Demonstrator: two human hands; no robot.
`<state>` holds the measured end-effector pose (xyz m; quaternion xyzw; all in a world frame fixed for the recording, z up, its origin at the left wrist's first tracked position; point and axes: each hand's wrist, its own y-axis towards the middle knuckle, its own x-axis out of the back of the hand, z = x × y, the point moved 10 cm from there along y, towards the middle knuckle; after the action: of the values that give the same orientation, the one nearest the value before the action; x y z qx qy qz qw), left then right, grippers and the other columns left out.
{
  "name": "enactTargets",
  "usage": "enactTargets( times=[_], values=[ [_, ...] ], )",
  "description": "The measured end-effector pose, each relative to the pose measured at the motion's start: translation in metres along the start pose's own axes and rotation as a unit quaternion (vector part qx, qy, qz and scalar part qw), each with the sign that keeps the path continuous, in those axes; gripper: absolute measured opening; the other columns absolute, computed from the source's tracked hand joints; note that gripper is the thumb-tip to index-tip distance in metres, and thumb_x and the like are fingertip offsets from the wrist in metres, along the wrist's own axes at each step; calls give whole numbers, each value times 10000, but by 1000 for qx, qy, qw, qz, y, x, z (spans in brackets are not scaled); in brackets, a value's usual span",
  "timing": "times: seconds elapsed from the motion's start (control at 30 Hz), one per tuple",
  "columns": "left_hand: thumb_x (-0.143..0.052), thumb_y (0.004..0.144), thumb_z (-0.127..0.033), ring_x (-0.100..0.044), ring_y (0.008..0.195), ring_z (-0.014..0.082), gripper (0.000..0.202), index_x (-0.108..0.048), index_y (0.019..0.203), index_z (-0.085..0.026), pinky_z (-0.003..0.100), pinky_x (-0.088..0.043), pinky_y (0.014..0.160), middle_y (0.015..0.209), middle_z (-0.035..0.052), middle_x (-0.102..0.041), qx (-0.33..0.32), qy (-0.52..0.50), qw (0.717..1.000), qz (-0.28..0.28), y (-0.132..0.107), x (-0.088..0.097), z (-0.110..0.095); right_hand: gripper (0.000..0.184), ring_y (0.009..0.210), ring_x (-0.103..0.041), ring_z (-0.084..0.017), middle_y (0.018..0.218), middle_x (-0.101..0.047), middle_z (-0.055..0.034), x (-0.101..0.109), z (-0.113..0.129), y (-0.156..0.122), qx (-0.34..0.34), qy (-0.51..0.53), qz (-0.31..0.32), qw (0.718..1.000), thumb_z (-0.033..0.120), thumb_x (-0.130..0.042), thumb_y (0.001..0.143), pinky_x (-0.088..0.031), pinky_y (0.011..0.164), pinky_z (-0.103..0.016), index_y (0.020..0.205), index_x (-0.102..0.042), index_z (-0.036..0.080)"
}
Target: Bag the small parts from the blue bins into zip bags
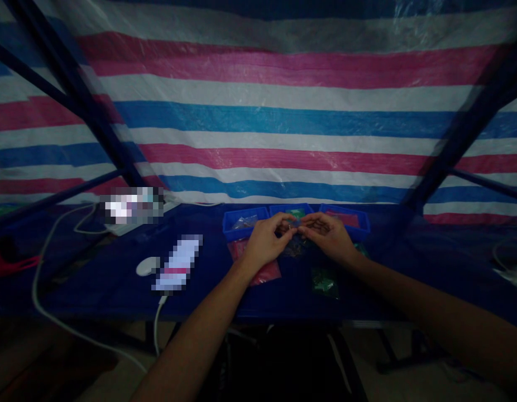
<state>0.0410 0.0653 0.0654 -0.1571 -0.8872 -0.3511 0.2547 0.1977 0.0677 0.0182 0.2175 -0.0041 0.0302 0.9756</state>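
Note:
My left hand [264, 239] and my right hand [330, 237] meet over the blue table, thumbs and fingers pinched close together. Something small and thin seems to be between the fingertips, too dark and small to name. Under them lies a clear plastic bag [295, 249] whose contents I cannot make out. A red packet [267, 273] lies partly beneath my left wrist. Nearer the table's front edge rests a green packet [324, 282]. Just behind the hands stand a left blue tray [230, 228], a middle blue tray [278, 209] and a right blue tray [364, 225].
A phone-like device [178, 262], blurred out, lies at left on a white cable [157, 324], beside a white round object [147, 267]. Further back sits another blurred item [130, 207]. Blue metal posts [103, 139] and a striped plastic sheet [262, 117] stand behind the table.

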Motion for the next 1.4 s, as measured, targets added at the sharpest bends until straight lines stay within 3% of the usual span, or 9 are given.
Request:
enactTargets(
  times=[0.17,0.4,0.73,1.0,1.17,1.4],
  values=[
    [-662,945,-229,-743,827,187,317,-658,1261,-248,313,-571,751,939,12,-783,3,-13,1000,13,0,-1,-3,351,837,-716,-176,949,-741,-42,-2,2,0,-2,14,6,1000,407,-860,790,-609,831,-341,1049,-706,229],
    [-642,972,-270,-755,912,207,359,-608,1327,-228,363,-608,836,1027,58,-778,2,-61,998,3,1,0,2,346,730,-711,-167,856,-752,-15,5,-4,3,-37,50,-20,998,430,-866,780,-604,711,-316,1012,-701,232],
    [-610,989,-249,-738,902,196,392,-576,1380,-234,356,-601,832,1022,61,-761,0,-60,998,0,2,0,7,373,778,-756,-200,854,-792,-41,11,-15,4,-70,70,-37,994,450,-858,785,-620,718,-326,1034,-709,215],
    [-610,982,-250,-741,889,199,333,-629,1314,-243,343,-598,795,1004,51,-765,12,-63,998,-13,3,3,11,390,914,-770,-233,998,-792,-55,2,-13,3,-72,109,0,991,451,-840,808,-643,756,-359,1091,-688,228],
    [-626,973,-265,-745,855,191,290,-616,1258,-216,324,-594,770,963,50,-756,43,-101,993,-48,2,7,22,413,830,-779,-224,930,-797,-49,-2,-13,3,-67,94,13,993,427,-891,753,-651,772,-380,1045,-685,221],
    [-662,934,-252,-734,821,184,326,-634,1256,-209,323,-593,753,953,47,-762,31,-59,998,2,1,-5,20,404,803,-788,-227,906,-800,-55,10,-19,5,-70,79,-24,994,425,-908,730,-656,804,-392,992,-688,211]
  ],
)
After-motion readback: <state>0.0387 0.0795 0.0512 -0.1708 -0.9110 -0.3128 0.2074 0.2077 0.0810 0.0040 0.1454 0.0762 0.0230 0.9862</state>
